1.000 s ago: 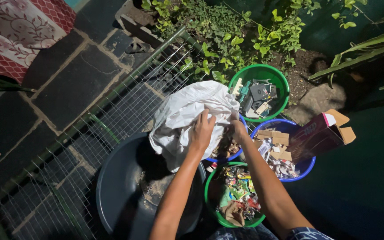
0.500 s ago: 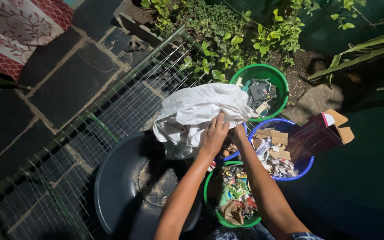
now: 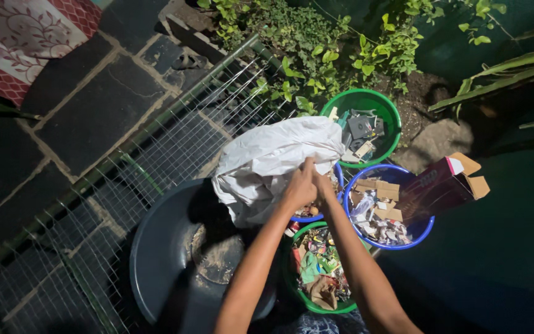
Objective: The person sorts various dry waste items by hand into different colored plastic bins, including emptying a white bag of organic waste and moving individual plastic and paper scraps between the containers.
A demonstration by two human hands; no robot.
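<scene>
Dark stone paving (image 3: 94, 117) and a wire mesh fence (image 3: 156, 161) lie at 9 o'clock of a cluster of tubs. Both forearms reach up from 6 o'clock and meet, the left hand (image 3: 298, 188) and right hand (image 3: 324, 184) side by side, fingers closed on the edge of a white plastic bag (image 3: 267, 164). It bulges toward 10 o'clock, over a grey basin (image 3: 162, 260) and a small blue bowl (image 3: 316, 215).

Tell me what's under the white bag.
Under the white plastic bag, held by both hands, a blue tub's rim and some scraps show; the bag hides the rest of it.
</scene>
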